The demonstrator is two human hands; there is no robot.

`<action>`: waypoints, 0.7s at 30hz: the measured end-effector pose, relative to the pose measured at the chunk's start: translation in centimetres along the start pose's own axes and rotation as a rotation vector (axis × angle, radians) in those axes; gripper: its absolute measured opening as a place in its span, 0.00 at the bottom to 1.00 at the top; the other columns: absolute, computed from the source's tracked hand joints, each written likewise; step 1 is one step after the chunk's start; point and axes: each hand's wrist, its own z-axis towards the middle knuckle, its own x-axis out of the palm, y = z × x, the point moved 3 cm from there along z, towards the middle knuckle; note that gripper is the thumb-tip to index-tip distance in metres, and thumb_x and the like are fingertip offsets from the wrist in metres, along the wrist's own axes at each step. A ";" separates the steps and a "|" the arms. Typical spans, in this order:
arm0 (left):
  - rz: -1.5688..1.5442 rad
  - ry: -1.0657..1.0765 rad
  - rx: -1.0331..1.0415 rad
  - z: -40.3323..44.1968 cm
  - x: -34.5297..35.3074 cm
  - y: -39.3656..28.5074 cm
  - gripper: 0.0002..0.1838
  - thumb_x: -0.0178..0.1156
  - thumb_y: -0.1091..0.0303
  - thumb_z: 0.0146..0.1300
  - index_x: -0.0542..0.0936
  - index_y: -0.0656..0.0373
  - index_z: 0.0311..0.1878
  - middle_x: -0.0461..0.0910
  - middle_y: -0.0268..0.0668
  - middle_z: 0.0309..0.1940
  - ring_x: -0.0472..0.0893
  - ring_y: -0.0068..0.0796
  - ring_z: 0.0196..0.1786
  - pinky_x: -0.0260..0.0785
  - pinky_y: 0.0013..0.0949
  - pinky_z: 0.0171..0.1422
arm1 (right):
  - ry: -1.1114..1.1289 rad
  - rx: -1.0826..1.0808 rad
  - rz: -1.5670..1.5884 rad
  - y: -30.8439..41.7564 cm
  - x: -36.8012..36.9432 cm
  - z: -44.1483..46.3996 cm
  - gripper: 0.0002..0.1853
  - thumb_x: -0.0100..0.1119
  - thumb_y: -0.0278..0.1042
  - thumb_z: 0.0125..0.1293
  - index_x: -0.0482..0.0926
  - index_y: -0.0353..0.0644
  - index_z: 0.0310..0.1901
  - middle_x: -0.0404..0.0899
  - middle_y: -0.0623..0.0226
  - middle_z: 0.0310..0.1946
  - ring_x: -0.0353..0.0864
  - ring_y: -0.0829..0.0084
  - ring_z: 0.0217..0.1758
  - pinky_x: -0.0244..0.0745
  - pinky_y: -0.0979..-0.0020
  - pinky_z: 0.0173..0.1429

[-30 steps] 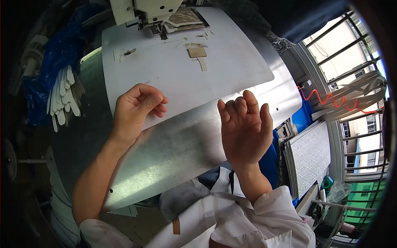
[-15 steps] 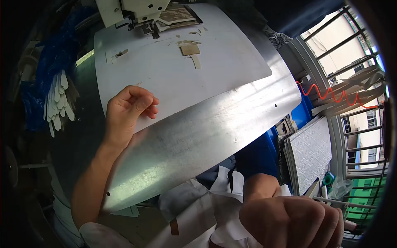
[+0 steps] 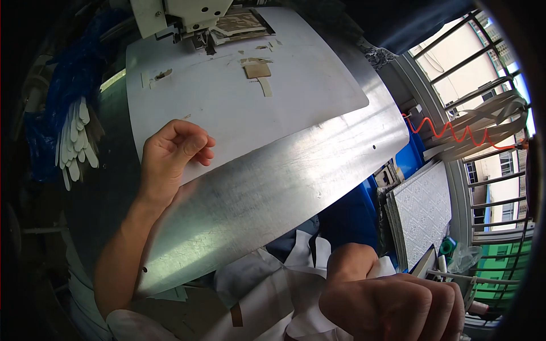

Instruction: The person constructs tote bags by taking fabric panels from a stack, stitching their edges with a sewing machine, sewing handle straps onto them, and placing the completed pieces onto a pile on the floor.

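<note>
My left hand (image 3: 175, 150) rests palm-up at the near edge of a white sheet (image 3: 199, 102) that covers part of a metal table (image 3: 273, 182). Its fingers are curled in toward the thumb, and nothing shows in them. Close to the camera at the lower right, my right hand (image 3: 392, 304) is closed in a fist, knuckles up. Whatever it may hold is hidden beneath the fingers. A small tan patch (image 3: 257, 70) with a pale strip (image 3: 265, 87) lies on the sheet, beyond my left hand.
A sewing machine head (image 3: 187, 17) stands at the far edge, beside a patterned brown piece (image 3: 242, 24). White strips (image 3: 75, 139) hang at left with blue plastic (image 3: 79, 74). A blue bin (image 3: 355, 216), stacked panels (image 3: 424, 207) and an orange coiled hose (image 3: 455, 133) are at right.
The whole view has shifted slightly to the left. Both hands keep nearly the same pose, the right still closed near the camera. Nothing on the white sheet has visibly moved.
</note>
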 end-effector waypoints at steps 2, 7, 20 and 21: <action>0.005 0.001 0.002 0.0 0.0 0.1 0.11 0.66 0.63 0.70 0.79 0.61 0.43 0.83 0.38 0.36 0.82 0.26 0.36 0.78 0.32 0.44 | 0.002 -0.064 0.065 -0.1 -0.3 0.0 0.05 0.65 0.29 0.69 0.82 0.46 0.45 0.80 0.69 0.31 0.77 0.71 0.34 0.82 0.70 0.36; 0.016 -0.002 0.000 0.0 0.1 0.1 0.11 0.66 0.62 0.70 0.79 0.61 0.43 0.83 0.38 0.36 0.81 0.26 0.36 0.77 0.32 0.44 | 0.060 -0.010 0.178 -0.1 -0.9 0.4 0.05 0.61 0.36 0.72 0.82 0.46 0.43 0.80 0.69 0.30 0.76 0.72 0.33 0.80 0.71 0.33; 0.020 -0.016 0.008 -0.1 0.1 -0.1 0.13 0.68 0.61 0.68 0.81 0.61 0.43 0.85 0.38 0.37 0.82 0.23 0.35 0.78 0.29 0.45 | 0.065 -0.076 0.210 -0.9 -1.5 1.1 0.08 0.58 0.38 0.75 0.83 0.45 0.45 0.78 0.70 0.29 0.73 0.73 0.32 0.80 0.75 0.32; 0.021 -0.020 0.009 0.0 0.1 -0.1 0.13 0.68 0.61 0.68 0.81 0.61 0.43 0.85 0.38 0.37 0.82 0.23 0.35 0.78 0.29 0.45 | 0.085 -0.065 0.218 -1.0 -1.8 1.2 0.08 0.58 0.38 0.75 0.83 0.45 0.45 0.78 0.70 0.29 0.73 0.73 0.32 0.80 0.75 0.32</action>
